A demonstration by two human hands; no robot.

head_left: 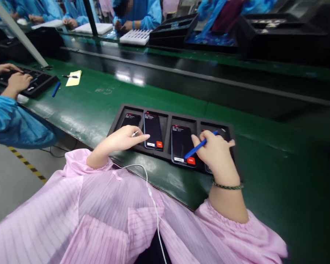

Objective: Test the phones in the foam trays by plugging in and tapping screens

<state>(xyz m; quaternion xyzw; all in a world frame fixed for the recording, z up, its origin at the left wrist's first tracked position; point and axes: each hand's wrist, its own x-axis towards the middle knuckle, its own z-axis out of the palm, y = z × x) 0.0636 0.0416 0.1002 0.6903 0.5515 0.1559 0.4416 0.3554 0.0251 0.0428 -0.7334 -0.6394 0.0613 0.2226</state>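
A black tray (169,114) on the green bench holds several dark-screened phones side by side. My right hand (218,154) grips a blue stylus (200,145) whose tip touches the lower part of the third phone (181,143), beside its red button. My left hand (123,138) rests on the tray's left end over the first phone (131,120), fingers closed around a small thin silver object, fingertips next to the second phone (153,129). The fourth phone is mostly hidden under my right hand.
A co-worker in a blue sleeve (13,121) types on a black keyboard (30,81) at left. A blue pen (56,88) and yellow note (74,77) lie near it. A dark conveyor (181,79) runs behind; more people and black trays (173,27) beyond.
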